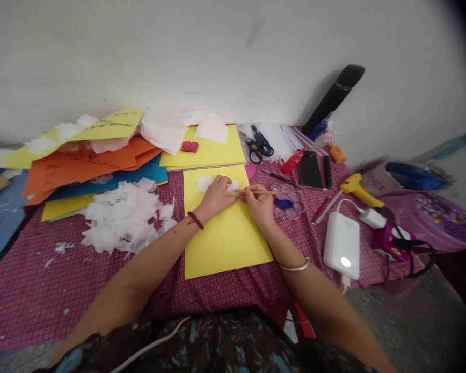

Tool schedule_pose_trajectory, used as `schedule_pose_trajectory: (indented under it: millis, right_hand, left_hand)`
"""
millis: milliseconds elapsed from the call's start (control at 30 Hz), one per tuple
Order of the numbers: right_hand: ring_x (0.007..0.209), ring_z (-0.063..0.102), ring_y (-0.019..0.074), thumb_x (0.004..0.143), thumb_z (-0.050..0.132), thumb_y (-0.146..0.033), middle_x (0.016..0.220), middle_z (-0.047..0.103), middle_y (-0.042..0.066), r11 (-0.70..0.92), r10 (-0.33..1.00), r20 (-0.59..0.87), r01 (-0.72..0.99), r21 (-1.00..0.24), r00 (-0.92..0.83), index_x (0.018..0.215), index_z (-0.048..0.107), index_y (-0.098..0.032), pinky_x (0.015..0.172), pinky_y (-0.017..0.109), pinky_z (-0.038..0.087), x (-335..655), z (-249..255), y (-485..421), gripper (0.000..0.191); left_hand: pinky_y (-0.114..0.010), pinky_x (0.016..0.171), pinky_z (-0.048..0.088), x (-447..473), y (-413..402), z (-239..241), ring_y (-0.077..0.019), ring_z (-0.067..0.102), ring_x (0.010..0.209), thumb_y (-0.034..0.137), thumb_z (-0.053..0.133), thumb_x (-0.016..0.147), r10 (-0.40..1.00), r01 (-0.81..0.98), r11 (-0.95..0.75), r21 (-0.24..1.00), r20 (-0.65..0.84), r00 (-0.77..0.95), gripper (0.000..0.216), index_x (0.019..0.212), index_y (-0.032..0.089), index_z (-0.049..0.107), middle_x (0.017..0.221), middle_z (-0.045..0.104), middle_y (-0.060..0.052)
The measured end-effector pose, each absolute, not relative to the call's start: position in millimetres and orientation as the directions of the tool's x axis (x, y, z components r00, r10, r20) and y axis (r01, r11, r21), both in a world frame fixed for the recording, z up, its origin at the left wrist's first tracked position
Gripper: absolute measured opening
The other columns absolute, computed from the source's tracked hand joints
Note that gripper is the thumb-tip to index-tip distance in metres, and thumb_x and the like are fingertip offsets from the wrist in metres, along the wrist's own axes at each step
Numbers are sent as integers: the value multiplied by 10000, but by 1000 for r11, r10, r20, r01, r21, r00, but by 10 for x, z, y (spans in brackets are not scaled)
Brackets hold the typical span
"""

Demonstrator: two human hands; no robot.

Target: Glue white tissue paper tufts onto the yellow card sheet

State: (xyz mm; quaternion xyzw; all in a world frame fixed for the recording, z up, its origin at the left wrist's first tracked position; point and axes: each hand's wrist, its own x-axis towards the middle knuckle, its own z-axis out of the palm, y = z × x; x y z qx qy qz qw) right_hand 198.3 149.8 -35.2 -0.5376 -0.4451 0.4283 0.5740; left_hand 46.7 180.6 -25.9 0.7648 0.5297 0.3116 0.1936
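A yellow sheet (221, 238) lies on the checked cloth in front of me. My left hand (217, 196) rests on its upper part, fingers bent and pinching a small white tissue piece (233, 186). Just left of those fingers, a round white tissue tuft (204, 183) sits on the sheet. My right hand (261, 204) grips a thin wooden stick (262, 192) held almost level, its left tip at the tissue piece. Whether the stick is a brush cannot be made out. Right of this hand is a clear flower-shaped palette (295, 201) with blue paint.
Torn white tissue (126, 215) is heaped on the left, before stacked coloured sheets (81, 160). Scissors (259, 147), a red bottle (293, 161) and a phone (310, 170) lie behind the palette. Farther right are a yellow glue gun (359, 190) and a white power bank (342, 243).
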Motion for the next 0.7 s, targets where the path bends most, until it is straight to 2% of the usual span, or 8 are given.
schedule_pose_trajectory:
  millis: [233,433,533,600,667,700]
  right_hand:
    - [706,724,198,753,652,-444,779,718,44,64,975,66,16,-998,214,799,573,-225,701,346,621,1989,-346,1501,238]
    - [514,647,127,793,623,-508,653,682,-5,80,947,48,-89,-993,319,802,543,-207,522,251,560,2063,-234,1467,312]
    - [471,608,107,811,612,-533,610,652,-24,120,950,85,-102,-988,300,798,531,-203,478,223,520,2070,-190,1434,340]
    - [465,596,102,809,615,-547,606,645,-25,113,965,91,-77,-991,246,793,537,-199,476,220,514,2061,-178,1411,358]
    - [467,590,99,799,627,-560,604,643,-24,101,974,91,-41,-994,208,787,544,-197,480,220,513,2051,-182,1395,373]
    - [464,586,99,793,633,-563,599,643,-23,99,976,91,-26,-995,200,783,547,-197,479,219,509,2047,-189,1393,377]
  left_hand:
    - [-299,787,475,457,1811,-224,-192,579,918,227,707,760,938,707,-347,617,236,254,281,985,180,545,1016,575,-61]
    - [-309,797,488,485,1797,-222,-192,580,916,176,712,715,945,692,-328,643,225,239,324,1003,171,564,1003,577,-55]
    - [-285,731,492,443,1869,-114,-153,579,824,145,690,705,966,608,-251,753,154,209,336,1021,144,576,998,586,-56]
    - [-245,662,479,310,1951,58,-111,568,735,144,655,726,982,463,-148,874,73,176,315,1030,137,572,957,602,-38]
    - [-215,620,458,72,2018,283,-90,565,688,163,590,778,984,304,-99,948,48,171,208,984,137,568,856,607,-12]
    - [-208,607,448,-78,2026,398,-88,565,670,161,586,776,984,280,-101,955,54,171,159,932,136,570,792,597,0]
